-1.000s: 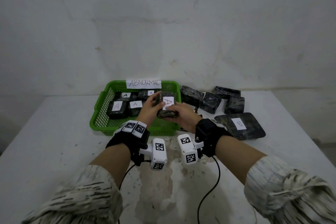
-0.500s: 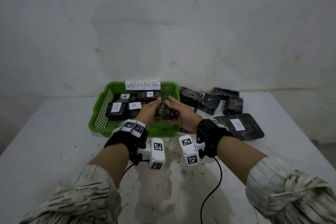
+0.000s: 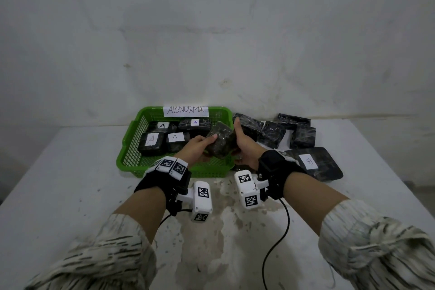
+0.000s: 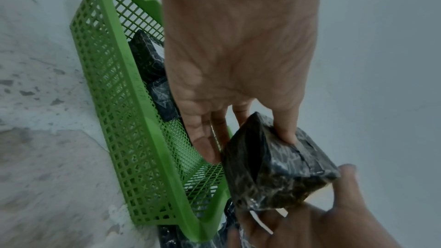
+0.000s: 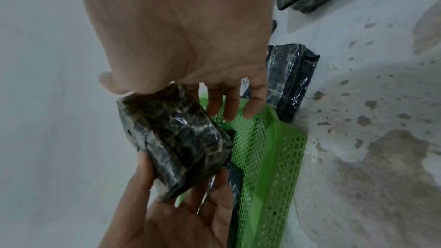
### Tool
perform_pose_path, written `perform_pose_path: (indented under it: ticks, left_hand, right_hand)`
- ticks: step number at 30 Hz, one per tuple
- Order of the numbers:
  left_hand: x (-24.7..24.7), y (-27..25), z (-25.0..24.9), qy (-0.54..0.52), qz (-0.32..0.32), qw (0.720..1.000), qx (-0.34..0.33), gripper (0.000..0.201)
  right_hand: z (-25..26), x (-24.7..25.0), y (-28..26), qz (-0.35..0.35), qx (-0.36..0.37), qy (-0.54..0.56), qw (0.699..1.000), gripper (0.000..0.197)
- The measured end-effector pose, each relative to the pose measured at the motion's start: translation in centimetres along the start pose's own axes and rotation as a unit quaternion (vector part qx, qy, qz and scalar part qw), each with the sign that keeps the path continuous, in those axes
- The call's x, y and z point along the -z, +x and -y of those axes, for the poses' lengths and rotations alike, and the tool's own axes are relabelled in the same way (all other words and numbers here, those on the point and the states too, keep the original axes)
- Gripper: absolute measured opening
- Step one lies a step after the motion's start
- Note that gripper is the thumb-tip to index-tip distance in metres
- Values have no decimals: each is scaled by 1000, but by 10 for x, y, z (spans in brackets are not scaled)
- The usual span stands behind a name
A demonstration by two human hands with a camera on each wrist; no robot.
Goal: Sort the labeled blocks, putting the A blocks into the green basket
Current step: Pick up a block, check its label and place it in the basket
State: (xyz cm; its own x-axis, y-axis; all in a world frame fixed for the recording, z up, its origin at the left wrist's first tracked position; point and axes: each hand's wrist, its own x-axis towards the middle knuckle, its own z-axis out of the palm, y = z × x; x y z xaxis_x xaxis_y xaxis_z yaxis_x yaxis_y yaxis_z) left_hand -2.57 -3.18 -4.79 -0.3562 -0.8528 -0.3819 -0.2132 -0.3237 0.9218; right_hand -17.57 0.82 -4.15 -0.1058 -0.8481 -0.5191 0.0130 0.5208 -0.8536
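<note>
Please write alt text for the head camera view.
Both hands, left hand and right hand, hold a dark wrapped block over the green basket, which contains four blocks labeled A.

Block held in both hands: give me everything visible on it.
The block is a dark, marbled cuboid in glossy clear wrap, tilted on edge above the green basket near its right corner. The left hand grips it with thumb and fingers; the right hand cradles its other side. No label shows on the visible faces.
</note>
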Motion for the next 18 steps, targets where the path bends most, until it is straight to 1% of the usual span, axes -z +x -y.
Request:
perform_pose_path:
  ticks: [1, 2, 3, 4, 5, 7, 10, 12, 13, 15, 17, 18]
  left_hand:
    - [-1, -2, 0, -12, 2, 1000, 0, 25]
    - [-2, -3, 0, -18, 3, 1000, -1, 24]
    - [-4, -4, 1, -20, 7, 1000, 0, 23]
    - [-5, -5, 1, -18, 14, 1000, 5, 23]
    - [-7, -6, 0, -16, 22, 1000, 13, 23]
    - [-9, -9, -3, 2, 33, 999, 18, 24]
    - [-11, -10, -8, 69, 21, 997, -4, 26]
    - [-10, -10, -8, 73, 16, 997, 6, 33]
    - [-10, -10, -9, 58, 15, 998, 9, 34]
    - [-11, -8, -9, 34, -1, 999, -21, 33]
    - [-12, -6, -12, 5, -5, 998, -58, 29]
    - [-13, -6, -14, -15, 1, 997, -73, 25]
  right_hand:
    - [0, -1, 0, 8, 8, 9, 1000, 112]
    - [1, -2, -2, 14, 24, 31, 999, 114]
    - [2, -4, -7, 11, 46, 52, 998, 109]
    - [3, -7, -10, 4, 76, 68, 995, 96]
    - [3, -8, -11, -4, 106, 61, 993, 83]
    - [0, -10, -8, -18, 152, 11, 988, 62]
    - [-1, -13, -4, -35, 179, -25, 983, 39]
    - [-2, -14, -3, -33, 181, -18, 983, 28]
    - [-2, -14, -4, -30, 185, -14, 982, 24]
    - [-1, -14, -5, -16, 187, -10, 982, 24]
    - [0, -15, -6, 3, 175, 9, 985, 34]
    - [0, -15, -6, 16, 164, 31, 986, 39]
